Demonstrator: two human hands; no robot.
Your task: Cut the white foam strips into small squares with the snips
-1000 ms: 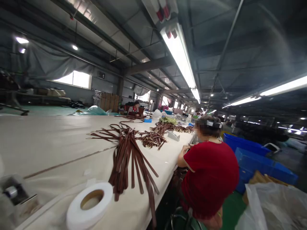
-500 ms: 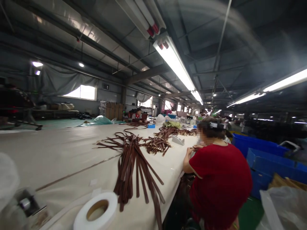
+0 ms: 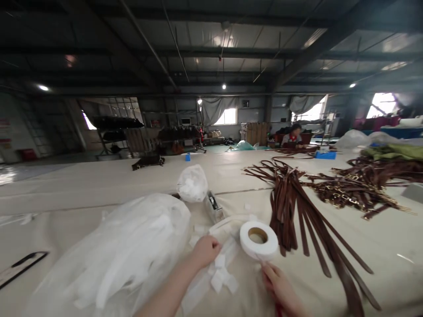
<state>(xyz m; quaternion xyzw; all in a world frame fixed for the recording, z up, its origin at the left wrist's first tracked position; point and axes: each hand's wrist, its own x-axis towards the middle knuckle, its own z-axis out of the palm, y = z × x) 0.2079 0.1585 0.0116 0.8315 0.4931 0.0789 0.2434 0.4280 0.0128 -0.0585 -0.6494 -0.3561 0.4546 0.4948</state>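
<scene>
My left hand point(image 3: 206, 252) is closed, fingers curled, over white strips on the table; whatever it pinches is too small to make out. Beside it lie small cut white pieces point(image 3: 223, 278). A roll of white tape point(image 3: 259, 252) with a brown cardboard core rests on the table between my hands and the straps. My right hand point(image 3: 277, 284) is at the roll's near edge, fingers closed together. Something red shows under that palm, but I cannot tell what it is. Just beyond the left hand stands a tape dispenser point(image 3: 215, 207).
Brown leather straps point(image 3: 287, 211) fan out at the right, with a pile of buckled straps point(image 3: 350, 189) behind. Large clear plastic bags of white material point(image 3: 139, 237) fill the left. A smaller white bag point(image 3: 192, 182) sits beyond. A person point(image 3: 292, 136) is at the table's far side.
My view has swung left and down, so the co-worker in red is out of sight. Both my hands have come into view around the tape roll and white pieces.
</scene>
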